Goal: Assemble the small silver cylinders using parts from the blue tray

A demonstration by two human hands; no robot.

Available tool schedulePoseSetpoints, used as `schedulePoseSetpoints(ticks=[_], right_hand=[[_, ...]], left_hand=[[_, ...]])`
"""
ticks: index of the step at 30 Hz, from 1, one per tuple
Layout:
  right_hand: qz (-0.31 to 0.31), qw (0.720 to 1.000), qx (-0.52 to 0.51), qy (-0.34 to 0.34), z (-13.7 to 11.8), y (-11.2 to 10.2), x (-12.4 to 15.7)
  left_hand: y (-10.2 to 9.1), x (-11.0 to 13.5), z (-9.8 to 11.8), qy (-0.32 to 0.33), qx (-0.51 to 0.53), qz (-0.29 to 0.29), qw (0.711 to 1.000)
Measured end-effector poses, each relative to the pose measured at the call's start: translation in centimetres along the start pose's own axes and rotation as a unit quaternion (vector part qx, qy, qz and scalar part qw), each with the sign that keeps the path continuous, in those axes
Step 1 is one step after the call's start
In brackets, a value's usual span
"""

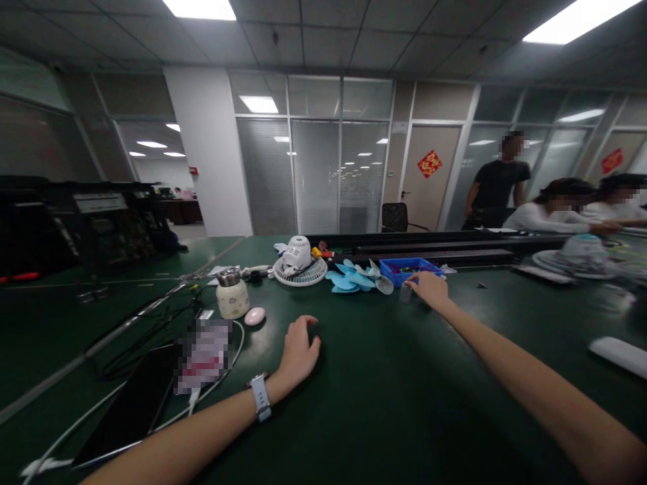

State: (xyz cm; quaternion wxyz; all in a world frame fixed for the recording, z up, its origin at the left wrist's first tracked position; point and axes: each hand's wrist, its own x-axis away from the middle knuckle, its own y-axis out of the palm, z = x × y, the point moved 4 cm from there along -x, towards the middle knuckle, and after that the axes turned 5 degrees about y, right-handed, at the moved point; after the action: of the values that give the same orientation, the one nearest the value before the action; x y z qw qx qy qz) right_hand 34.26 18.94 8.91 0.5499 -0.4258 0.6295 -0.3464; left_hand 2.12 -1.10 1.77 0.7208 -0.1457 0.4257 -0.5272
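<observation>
My right hand (430,289) reaches out over the green table, thumb and fingers pinching the top of a small grey cylinder (405,294). A blue tray (391,275) with small parts inside stands just behind that hand. Pale blue fan blades (348,279) lie to the left of the cylinder, with greyish translucent blades at their right end. Nearer to me, my left hand (299,350) rests on the tabletop, fingers loosely curved and apart, holding nothing. It wears a watch (261,397) with a light strap.
A white fan body and grille (299,263) sit mid-table. To the left are a cream bottle (232,296), a pink egg-shaped object (255,316), a black tablet (131,404) and white cables. Black bars (435,249) line the back. Several people are at the right.
</observation>
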Motion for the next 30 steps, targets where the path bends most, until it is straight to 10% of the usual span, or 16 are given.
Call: schedulePoseSetpoints(ticks=[8, 15, 20, 30], right_hand=[[0.002, 1.0, 0.006, -0.03, 0.5, -0.1, 1.0], [0.139, 0.974, -0.029, -0.177, 0.0, -1.6, 7.9], [0.073, 0.921, -0.142, -0.356, -4.8, -1.9, 13.8], [-0.071, 0.932, -0.196, -0.297, -5.5, 1.3, 14.5]], left_hand=[[-0.1, 0.1, 0.4, -0.002, -0.003, -0.021, 1.0], [-0.2, 0.2, 0.9, -0.014, -0.01, -0.039, 0.999], [-0.5, 0.4, 1.8, 0.025, -0.021, -0.058, 0.998], [0.0, 0.8, 2.7, 0.077, -0.024, -0.125, 0.989]])
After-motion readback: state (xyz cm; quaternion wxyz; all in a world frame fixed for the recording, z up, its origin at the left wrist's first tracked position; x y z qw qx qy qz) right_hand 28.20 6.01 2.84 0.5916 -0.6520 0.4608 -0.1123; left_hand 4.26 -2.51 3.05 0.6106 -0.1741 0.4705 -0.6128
